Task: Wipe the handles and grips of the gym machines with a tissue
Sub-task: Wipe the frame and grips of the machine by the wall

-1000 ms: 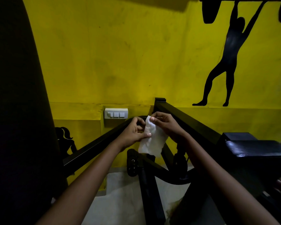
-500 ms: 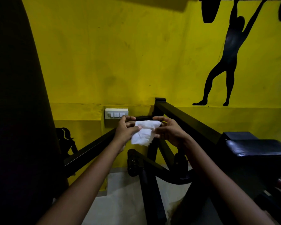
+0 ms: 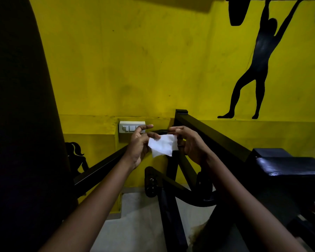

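Tissue (image 3: 163,145), white and creased, is stretched between both hands in front of the black machine frame (image 3: 213,135), just below the short dark handle (image 3: 160,131) that curves between the two angled bars. The left hand (image 3: 137,145) pinches its left edge between thumb and bent fingers, with the forefinger pointing out straight above; the right hand (image 3: 188,142) pinches the right edge, fingers curled in behind the sheet. Only the lower left corner hangs free. Judging by how it wrinkles and droops, the sheet is very light, limp and easy to tear, so it will not hold any shape by itself and a hard pull from both sides could split it. It looks better folded or bunched into a thicker pad, held in the palm with the fingers wrapped behind it, and then closed round the handle so the hand gives the pressure, not the paper. The handle itself looks rigid and fixed to the frame, so it should not shift under rubbing; whether its surface is smooth or rubbery cannot be told in this dim light. Behind the left hand sits a white switch plate (image 3: 129,127) on the yellow wall (image 3: 135,70), and a black padded seat (image 3: 289,164) lies well off to the right.
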The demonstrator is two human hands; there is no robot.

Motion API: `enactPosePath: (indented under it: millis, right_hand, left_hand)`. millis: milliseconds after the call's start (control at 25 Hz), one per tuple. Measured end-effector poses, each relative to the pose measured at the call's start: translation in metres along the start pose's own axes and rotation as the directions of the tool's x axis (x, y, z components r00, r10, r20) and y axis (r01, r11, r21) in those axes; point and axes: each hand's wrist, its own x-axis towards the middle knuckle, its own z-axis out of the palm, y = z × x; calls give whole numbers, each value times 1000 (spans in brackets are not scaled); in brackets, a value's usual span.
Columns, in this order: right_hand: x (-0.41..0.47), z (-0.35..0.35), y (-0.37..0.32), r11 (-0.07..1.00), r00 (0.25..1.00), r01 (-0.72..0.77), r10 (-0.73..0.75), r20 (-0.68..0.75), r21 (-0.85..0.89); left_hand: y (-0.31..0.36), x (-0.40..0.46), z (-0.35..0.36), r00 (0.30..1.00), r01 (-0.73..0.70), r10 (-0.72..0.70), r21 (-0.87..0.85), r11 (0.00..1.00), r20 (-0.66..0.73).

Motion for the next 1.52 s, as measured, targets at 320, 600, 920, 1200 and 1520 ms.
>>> enactPosePath:
  millis: [320, 600, 920, 1200, 1520]
  right_hand:
    - [4, 1, 18, 964, 999, 46, -40, 27, -261]
    - [2, -4, 26, 991, 998, 15, -8, 58, -133]
    - [4, -8, 34, 992, 1000, -19, 19, 0, -127]
    - [17, -10, 78, 997, 985, -59, 49, -164, -55]
    - [14, -11, 167, 388, 994, -30, -84, -68, -921]
  left_hand:
    - [-9, -4, -6, 991, 97, -118, 267, 959, 66]
    - [-15, -11, -10, 977, 194, -207, 209, 959, 47]
    - [-16, -16, -6, 983, 155, -176, 272, 950, 55]
    - [-59, -23, -6, 991, 17, -101, 686, 727, 83]
    - [-150, -31, -57, 907, -183, -338, 959, 217, 250]
